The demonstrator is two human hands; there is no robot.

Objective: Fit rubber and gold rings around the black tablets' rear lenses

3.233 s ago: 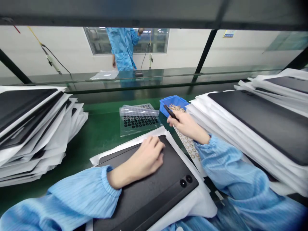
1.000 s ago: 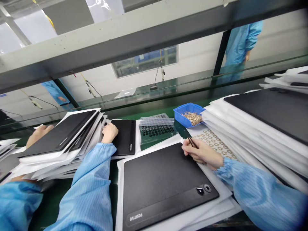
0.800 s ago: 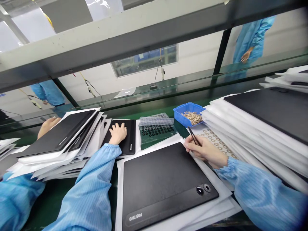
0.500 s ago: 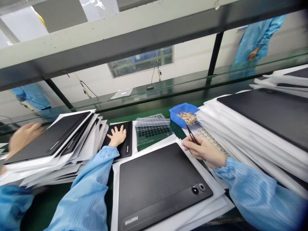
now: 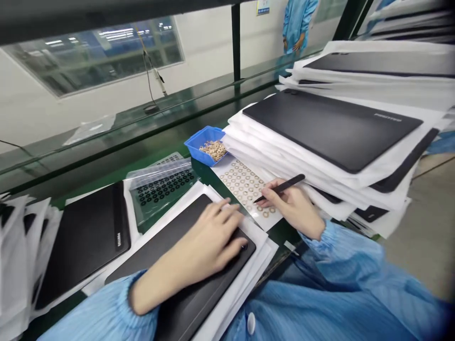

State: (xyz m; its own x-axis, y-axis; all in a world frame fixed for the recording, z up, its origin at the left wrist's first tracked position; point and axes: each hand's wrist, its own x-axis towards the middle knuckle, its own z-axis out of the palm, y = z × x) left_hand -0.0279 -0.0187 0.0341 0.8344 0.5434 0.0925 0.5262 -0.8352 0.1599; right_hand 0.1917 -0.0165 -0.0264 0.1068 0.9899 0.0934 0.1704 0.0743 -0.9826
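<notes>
My left hand [image 5: 213, 234] lies with fingers spread on a black tablet back cover [image 5: 185, 303] and hides its camera end in part. White sheets [image 5: 261, 251] lie beneath this cover. In my right hand [image 5: 296, 206] is a pair of black tweezers [image 5: 286, 183], pinched between thumb and fingers. Their tips point down at a white sheet of tan ring stickers [image 5: 240, 182], and I cannot tell whether they touch it. Right behind that sheet sits a blue bin [image 5: 199, 144] holding loose tan rings [image 5: 214, 150].
Another black cover [image 5: 88, 237] lies at the left beside interleaved sheets [image 5: 16, 265]. A clear bag over a sheet of black rings [image 5: 165, 187] lies behind the middle cover. High stacks of covers [image 5: 327, 125] stand on the right. A person in blue [image 5: 298, 28] stands at the back.
The view has turned right. My left hand has moved from the left cover onto the middle one. My right hand has brought the tweezers from beside the bin to the tan ring sheet.
</notes>
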